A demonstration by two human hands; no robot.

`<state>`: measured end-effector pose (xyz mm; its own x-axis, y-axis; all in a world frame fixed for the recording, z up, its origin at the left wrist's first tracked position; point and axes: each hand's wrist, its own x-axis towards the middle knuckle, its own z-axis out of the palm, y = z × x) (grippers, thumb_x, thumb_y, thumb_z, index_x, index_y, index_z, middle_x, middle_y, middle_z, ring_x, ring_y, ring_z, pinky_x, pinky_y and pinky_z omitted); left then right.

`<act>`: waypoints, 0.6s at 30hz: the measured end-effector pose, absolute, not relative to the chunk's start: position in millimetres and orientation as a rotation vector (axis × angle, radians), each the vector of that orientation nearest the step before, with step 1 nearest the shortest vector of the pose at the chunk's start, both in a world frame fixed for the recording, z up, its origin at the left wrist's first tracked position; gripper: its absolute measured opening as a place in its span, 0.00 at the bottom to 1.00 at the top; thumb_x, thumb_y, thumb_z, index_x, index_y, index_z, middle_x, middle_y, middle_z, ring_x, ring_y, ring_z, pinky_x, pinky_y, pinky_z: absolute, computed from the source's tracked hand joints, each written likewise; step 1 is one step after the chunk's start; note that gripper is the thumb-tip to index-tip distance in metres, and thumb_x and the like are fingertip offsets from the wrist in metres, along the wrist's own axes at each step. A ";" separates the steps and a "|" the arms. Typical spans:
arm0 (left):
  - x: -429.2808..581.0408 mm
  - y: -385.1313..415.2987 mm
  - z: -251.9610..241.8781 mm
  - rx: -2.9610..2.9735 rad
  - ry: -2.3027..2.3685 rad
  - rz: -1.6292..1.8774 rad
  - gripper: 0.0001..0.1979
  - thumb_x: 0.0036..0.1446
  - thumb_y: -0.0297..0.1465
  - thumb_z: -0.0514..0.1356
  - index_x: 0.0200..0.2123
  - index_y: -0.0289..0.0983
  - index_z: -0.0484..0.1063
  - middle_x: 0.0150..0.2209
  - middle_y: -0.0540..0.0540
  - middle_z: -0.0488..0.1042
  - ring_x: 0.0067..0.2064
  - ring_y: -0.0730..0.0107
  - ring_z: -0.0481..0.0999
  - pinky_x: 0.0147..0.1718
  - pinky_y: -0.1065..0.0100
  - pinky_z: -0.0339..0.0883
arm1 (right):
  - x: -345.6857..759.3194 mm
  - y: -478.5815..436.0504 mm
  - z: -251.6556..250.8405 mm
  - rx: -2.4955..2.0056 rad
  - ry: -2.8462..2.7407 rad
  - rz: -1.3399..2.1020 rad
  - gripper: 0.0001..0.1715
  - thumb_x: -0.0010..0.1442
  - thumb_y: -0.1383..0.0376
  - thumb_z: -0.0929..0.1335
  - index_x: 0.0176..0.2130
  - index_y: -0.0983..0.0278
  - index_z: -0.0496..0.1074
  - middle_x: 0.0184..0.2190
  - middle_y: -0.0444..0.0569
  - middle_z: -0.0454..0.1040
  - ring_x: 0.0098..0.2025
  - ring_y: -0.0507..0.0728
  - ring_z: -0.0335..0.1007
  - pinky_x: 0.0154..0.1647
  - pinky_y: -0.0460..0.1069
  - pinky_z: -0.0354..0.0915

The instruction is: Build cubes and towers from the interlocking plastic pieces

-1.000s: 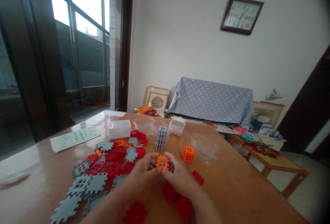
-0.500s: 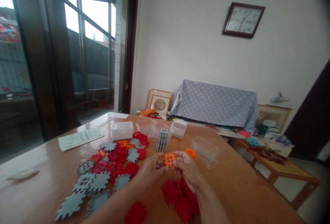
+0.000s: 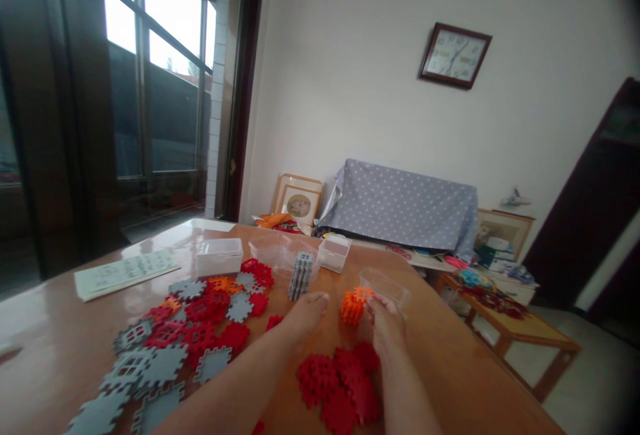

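My right hand (image 3: 384,320) reaches forward over the brown table (image 3: 470,368), its fingertips on an orange block made of joined plastic tiles (image 3: 353,306). My left hand (image 3: 307,311) lies just left of that block with its fingers stretched forward and nothing in them. Red interlocking tiles (image 3: 340,385) lie between my forearms. A spread of grey and red tiles (image 3: 170,341) covers the table to my left. An upright stack of grey tiles (image 3: 300,275) stands beyond my left hand.
Clear plastic boxes (image 3: 219,256) and a clear tray (image 3: 387,286) sit at the far side of the table. A printed sheet (image 3: 125,272) lies at the left. A low wooden table (image 3: 505,311) with clutter stands to the right, a covered sofa (image 3: 400,205) behind.
Both hands held one orange tile up between them; now they have lowered and moved forward. The right hand is at the orange block and the left hand has let go.
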<state>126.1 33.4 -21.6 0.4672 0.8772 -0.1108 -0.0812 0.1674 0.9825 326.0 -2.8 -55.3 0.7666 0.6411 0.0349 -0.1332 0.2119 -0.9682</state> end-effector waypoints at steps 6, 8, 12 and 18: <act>154.8 34.2 -15.2 1.071 0.829 0.722 0.33 0.59 0.56 0.54 0.50 0.32 0.69 0.55 0.29 0.72 0.55 0.52 0.73 0.49 0.59 0.67 | 322.2 0.5 -54.9 -1.297 -0.579 0.561 0.27 0.44 0.56 0.75 0.42 0.66 0.73 0.28 0.46 0.78 0.30 0.56 0.75 0.24 0.45 0.62; 160.5 33.0 -12.8 1.024 0.812 0.693 0.35 0.59 0.57 0.52 0.52 0.32 0.69 0.59 0.27 0.69 0.60 0.50 0.69 0.54 0.57 0.65 | 320.1 -0.3 -53.8 -1.311 -0.615 0.547 0.26 0.45 0.56 0.74 0.42 0.66 0.74 0.29 0.46 0.79 0.31 0.56 0.75 0.26 0.45 0.63; 165.4 30.2 -11.0 0.944 0.784 0.655 0.37 0.59 0.59 0.51 0.53 0.32 0.71 0.58 0.29 0.71 0.65 0.47 0.64 0.60 0.52 0.60 | 317.6 -0.7 -53.2 -1.343 -0.667 0.501 0.23 0.46 0.57 0.73 0.41 0.66 0.74 0.30 0.46 0.79 0.32 0.56 0.75 0.32 0.47 0.67; 166.7 28.8 -10.3 0.918 0.717 0.634 0.37 0.60 0.58 0.51 0.53 0.32 0.73 0.59 0.32 0.72 0.67 0.49 0.62 0.64 0.54 0.56 | 321.0 1.8 -54.3 -1.401 -0.669 0.412 0.21 0.47 0.57 0.72 0.40 0.66 0.76 0.32 0.48 0.80 0.34 0.57 0.74 0.38 0.48 0.68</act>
<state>166.7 28.8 -10.3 0.6053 0.7473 -0.2743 -0.1797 0.4640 0.8674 321.0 1.8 -54.3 0.7520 0.6328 0.1846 0.1198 0.1443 -0.9823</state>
